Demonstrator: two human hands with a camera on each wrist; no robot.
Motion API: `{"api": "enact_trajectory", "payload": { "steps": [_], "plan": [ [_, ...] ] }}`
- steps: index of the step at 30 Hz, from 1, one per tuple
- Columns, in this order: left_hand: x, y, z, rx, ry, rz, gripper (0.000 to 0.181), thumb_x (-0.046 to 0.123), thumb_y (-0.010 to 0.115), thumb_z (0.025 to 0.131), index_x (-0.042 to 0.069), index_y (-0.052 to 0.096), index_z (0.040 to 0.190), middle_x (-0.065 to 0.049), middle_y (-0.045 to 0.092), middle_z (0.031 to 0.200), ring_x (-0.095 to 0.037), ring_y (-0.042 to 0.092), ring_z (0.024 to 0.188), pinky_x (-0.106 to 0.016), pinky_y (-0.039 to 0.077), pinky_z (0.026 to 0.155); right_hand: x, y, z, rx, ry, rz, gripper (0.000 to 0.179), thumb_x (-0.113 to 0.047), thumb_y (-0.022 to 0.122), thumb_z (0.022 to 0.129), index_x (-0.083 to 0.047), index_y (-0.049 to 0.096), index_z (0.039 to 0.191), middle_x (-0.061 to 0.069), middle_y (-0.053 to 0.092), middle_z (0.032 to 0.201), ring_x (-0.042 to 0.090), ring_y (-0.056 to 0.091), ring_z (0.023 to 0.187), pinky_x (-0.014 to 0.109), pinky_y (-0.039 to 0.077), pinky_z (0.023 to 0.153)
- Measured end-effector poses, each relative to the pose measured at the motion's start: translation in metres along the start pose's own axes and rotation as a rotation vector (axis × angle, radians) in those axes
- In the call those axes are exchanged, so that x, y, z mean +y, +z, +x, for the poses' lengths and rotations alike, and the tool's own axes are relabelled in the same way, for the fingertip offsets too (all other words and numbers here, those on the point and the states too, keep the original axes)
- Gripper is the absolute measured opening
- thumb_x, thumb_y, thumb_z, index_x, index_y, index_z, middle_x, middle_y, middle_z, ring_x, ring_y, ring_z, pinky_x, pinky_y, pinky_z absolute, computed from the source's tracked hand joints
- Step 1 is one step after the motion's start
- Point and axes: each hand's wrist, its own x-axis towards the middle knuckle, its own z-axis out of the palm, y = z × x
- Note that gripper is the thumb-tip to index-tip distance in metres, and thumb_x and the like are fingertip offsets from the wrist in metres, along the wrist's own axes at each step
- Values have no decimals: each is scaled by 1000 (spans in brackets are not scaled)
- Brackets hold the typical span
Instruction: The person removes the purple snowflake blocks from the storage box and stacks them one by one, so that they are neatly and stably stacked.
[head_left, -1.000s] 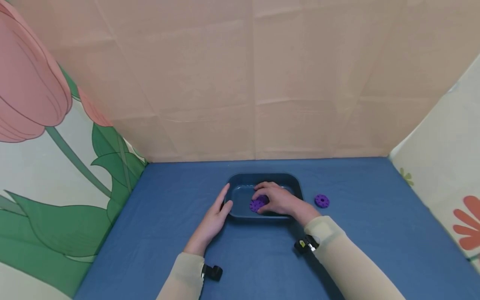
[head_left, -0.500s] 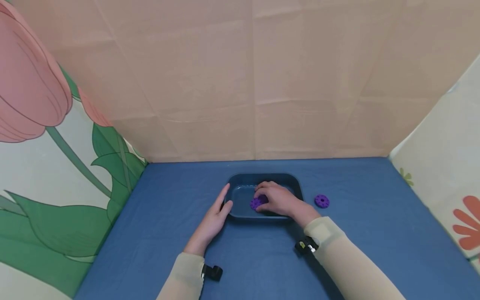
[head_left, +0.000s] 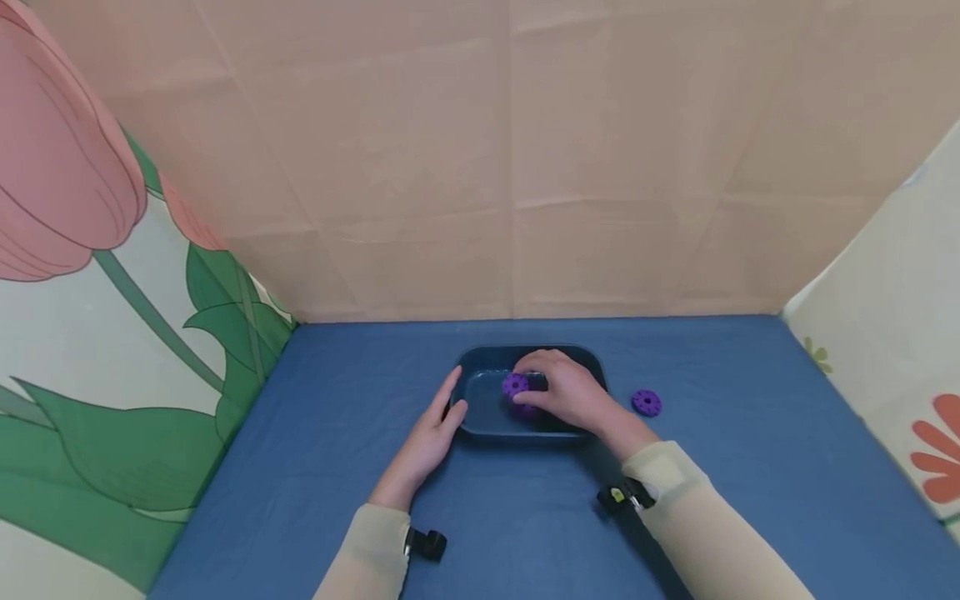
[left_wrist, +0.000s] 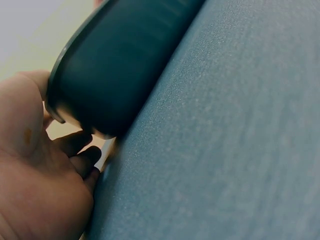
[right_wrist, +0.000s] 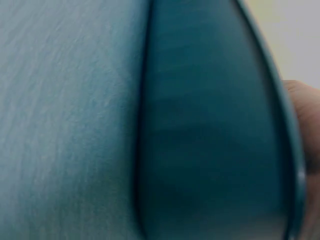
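My left hand [head_left: 422, 442] rests at the left end of a dark blue tray [head_left: 487, 429], its fingers straight along the rim. In the left wrist view, that hand [left_wrist: 42, 165] touches the tray's outer wall [left_wrist: 115, 65]. Over the inside of the tray, my right hand [head_left: 573, 392] pinches a purple disc [head_left: 515, 384] with small holes around its face. Below the thumb more purple [head_left: 525, 412] shows in the tray, mostly covered by the hand. The right wrist view has only the tray wall [right_wrist: 215, 125] and a sliver of the right hand [right_wrist: 307, 120].
To the right of the tray, another purple disc [head_left: 646, 403] with holes lies flat on the blue cloth [head_left: 337, 375]. A beige sheet [head_left: 510, 167] hangs behind, and patterned sheets stand at both sides.
My right hand has risen slightly and shifted right, lifting a purple disc up from the others in the tray. The left hand stays at the tray's left end.
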Motion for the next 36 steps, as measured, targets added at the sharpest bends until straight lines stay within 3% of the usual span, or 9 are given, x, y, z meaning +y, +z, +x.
{"api": "enact_trajectory", "payload": {
  "steps": [8, 16, 22, 28, 33, 36],
  "plan": [
    [-31, 5, 16, 35, 4, -24, 63, 65, 42, 95, 53, 16, 151, 26, 11, 155, -9, 8, 145, -52, 13, 116, -7, -26, -22, 108, 39, 49, 44, -47, 74, 85, -24, 66, 122, -7, 59, 127, 18, 48, 123, 49, 44, 99],
    [-32, 8, 15, 67, 22, -10, 62, 68, 42, 93, 55, 18, 149, 26, 13, 155, -11, 10, 146, -56, 14, 115, 3, -44, -52, 243, 71, 3, 50, -51, 75, 81, -22, 68, 121, -5, 59, 127, 19, 49, 122, 49, 44, 97],
    [-32, 5, 16, 39, -12, -5, 61, 62, 42, 97, 53, 15, 151, 25, 10, 156, -10, 8, 145, -53, 13, 116, 18, -55, -74, 293, 105, -15, 49, -49, 76, 81, -20, 68, 121, -3, 59, 128, 21, 49, 121, 52, 45, 93],
    [-32, 3, 16, 24, -22, -11, 60, 58, 42, 99, 51, 14, 152, 22, 9, 157, -12, 6, 146, -53, 12, 116, 37, -67, -91, 349, 192, -46, 44, -46, 77, 82, -20, 68, 117, -1, 62, 122, 23, 52, 114, 51, 49, 83],
    [-33, 6, 15, 58, 6, 1, 61, 67, 41, 94, 55, 16, 149, 26, 12, 156, -11, 9, 146, -55, 14, 115, 52, -75, -103, 417, 253, -70, 44, -41, 78, 83, -16, 67, 116, 4, 63, 117, 27, 55, 108, 51, 43, 87],
    [-32, 6, 14, 68, 13, 6, 63, 69, 41, 93, 56, 16, 149, 27, 12, 155, -12, 10, 146, -56, 15, 115, 59, -78, -110, 415, 287, -63, 43, -41, 77, 84, -15, 67, 116, 5, 62, 116, 28, 58, 106, 51, 43, 86]
  ]
}}
